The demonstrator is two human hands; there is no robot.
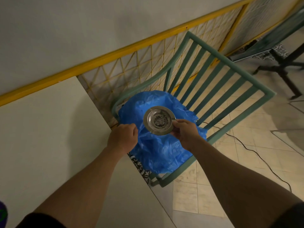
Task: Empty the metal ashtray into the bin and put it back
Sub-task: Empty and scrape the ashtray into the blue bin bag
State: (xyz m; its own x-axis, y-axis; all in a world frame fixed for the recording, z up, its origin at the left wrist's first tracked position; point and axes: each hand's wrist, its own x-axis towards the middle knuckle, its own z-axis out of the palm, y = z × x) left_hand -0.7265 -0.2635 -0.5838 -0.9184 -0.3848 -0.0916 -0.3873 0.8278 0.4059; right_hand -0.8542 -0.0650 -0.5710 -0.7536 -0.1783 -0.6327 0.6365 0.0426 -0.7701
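white table (41, 129) at left, its near edge running toward the camera; a purple object (3, 214) shows at the near left corner, too cropped to identify. beyond the table, a yellow rail (102, 58) runs along the wall above yellow lattice (131, 68). left hand (122, 137), fingers curled, pinches the left edge of the blue bag (161, 150) just beside the table's corner. the bag lies spread over the seat of a green chair (218, 76), whose slatted back stands on the far right side. metal ashtray (158, 120), round with a wide rim, is held level above the bag, dark ash (160, 121) heaped in its centre. right hand (185, 131) grips the ashtray's right rim, thumb on top, fingers beneath. a black cable (256, 152) trails over the tiled floor (246, 162) right of the chair. at far right, a dark table (271, 37) on a black pedestal base (286, 66), well apart from the chair.
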